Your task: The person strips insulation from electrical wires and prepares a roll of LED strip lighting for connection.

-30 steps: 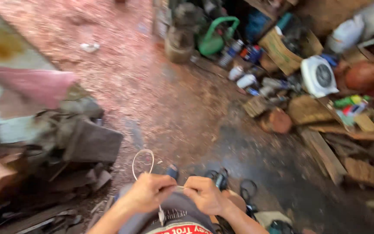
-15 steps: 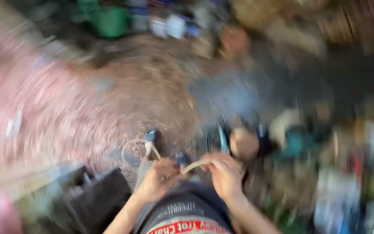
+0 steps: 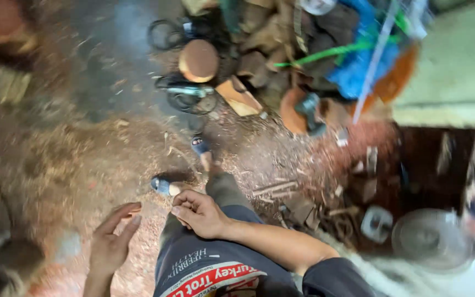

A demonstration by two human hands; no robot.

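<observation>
Head view, left hand: the left hand (image 3: 111, 242) is raised with fingers (image 3: 117, 215) spread fairly wide; something small and orange-brown (image 3: 134, 210) shows at the fingertips, too blurred to tell whether it is gripped.
Head view, right hand: the right hand (image 3: 200, 212) is loosely curled, fingers narrow, just right of the left fingertips; whether it holds anything cannot be told.
Shirt print: below both hands, a dark shirt (image 3: 215, 272) carries a red band with white lettering and pale lettering above it.
Feet: two blue sandals (image 3: 161, 185) stand just beyond the fingers on the floor (image 3: 72, 159), which is strewn with sawdust.
Clutter: far beyond the fingers, a round wooden block (image 3: 199, 60), a blue sheet (image 3: 366, 66) and a green hose (image 3: 325, 54).
Right side: a round grey fan guard (image 3: 434, 242) lies well right of the fingers.
</observation>
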